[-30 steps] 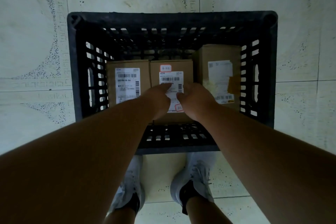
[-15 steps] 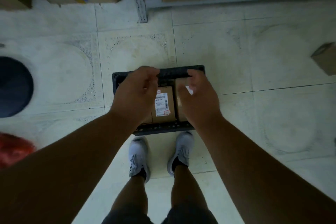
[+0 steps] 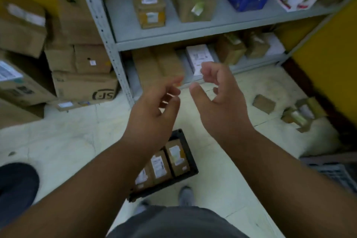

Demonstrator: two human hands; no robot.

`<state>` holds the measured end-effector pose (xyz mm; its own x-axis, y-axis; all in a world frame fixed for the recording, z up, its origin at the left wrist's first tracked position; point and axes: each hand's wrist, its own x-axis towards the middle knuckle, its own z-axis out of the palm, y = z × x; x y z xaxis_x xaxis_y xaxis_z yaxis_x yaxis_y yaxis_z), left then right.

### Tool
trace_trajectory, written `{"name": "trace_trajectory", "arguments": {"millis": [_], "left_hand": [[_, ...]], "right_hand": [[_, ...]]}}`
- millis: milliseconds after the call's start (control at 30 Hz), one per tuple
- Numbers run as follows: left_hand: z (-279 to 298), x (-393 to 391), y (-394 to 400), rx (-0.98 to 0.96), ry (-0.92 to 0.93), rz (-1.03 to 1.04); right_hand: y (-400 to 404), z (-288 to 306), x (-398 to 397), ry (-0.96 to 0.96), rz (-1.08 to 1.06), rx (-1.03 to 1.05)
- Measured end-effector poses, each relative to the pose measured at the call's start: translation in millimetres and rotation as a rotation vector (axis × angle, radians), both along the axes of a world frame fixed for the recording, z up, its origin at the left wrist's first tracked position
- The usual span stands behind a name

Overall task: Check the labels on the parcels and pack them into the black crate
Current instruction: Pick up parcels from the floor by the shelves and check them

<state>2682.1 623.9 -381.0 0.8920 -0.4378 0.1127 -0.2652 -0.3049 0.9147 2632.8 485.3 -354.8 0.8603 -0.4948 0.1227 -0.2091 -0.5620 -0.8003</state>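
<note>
A: Parcels, three of them, stand side by side in the black crate (image 3: 190,157) on the floor by the person's feet, labels facing up: the left parcel (image 3: 142,177), the middle parcel (image 3: 159,164) and the right parcel (image 3: 176,153).

B: And the hands?

A: A second ago both were down inside the crate, fingers on the middle parcel. Now the left hand (image 3: 154,116) and the right hand (image 3: 218,100) are raised in front of the shelf (image 3: 212,27), fingers loosely curled, holding nothing.

B: So that parcel is placed.

A: I'd judge so. The view has lifted from the crate to the shelves, which suggests the next parcel is being sought. A white-labelled box (image 3: 199,57) on the lower shelf sits just beyond the right fingertips and looks a likely candidate, though that is only a guess.

B: What can't you make out?

A: Plenty. The picture is blurred, so no label is readable. The left forearm covers the crate's near left part, so I can't tell how much room remains. Stacked cartons (image 3: 83,60) stand left of the shelf, small boxes (image 3: 263,104) lie on the floor at the right, and a dark round object (image 3: 17,185) is cut off at the left edge.
</note>
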Motion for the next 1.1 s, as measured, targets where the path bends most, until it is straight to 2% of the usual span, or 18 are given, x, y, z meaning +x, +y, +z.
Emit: {"name": "trace_trajectory", "arguments": {"millis": [167,367,533,767,900,1100], "left_hand": [[39.2,8.4,23.0,-0.026,-0.14,-0.152],[43.0,-10.2,41.2,-0.045,-0.121,-0.262],[59.5,-28.2,20.8,-0.037,-0.168,-0.402],[85.6,-72.7,-62.0,-0.049,-0.161,-0.539],[80.6,-117.6,-134.3,-0.112,-0.103,-0.579],[67.9,-186.5,-258.2,-0.12,-0.041,-0.619]], "right_hand": [[25.1,33.7,-30.1,-0.037,-0.218,-0.008],[49.1,40.8,-53.9,-0.078,-0.329,-0.01],[29.7,46.1,-101.8,-0.152,-0.478,-0.02],[-36.9,59.7,-154.5,-0.222,-0.575,-0.061],[-94.7,60.8,-196.4,-0.217,-0.581,-0.083],[-201.9,61.8,-287.5,-0.201,-0.729,-0.11]]}}
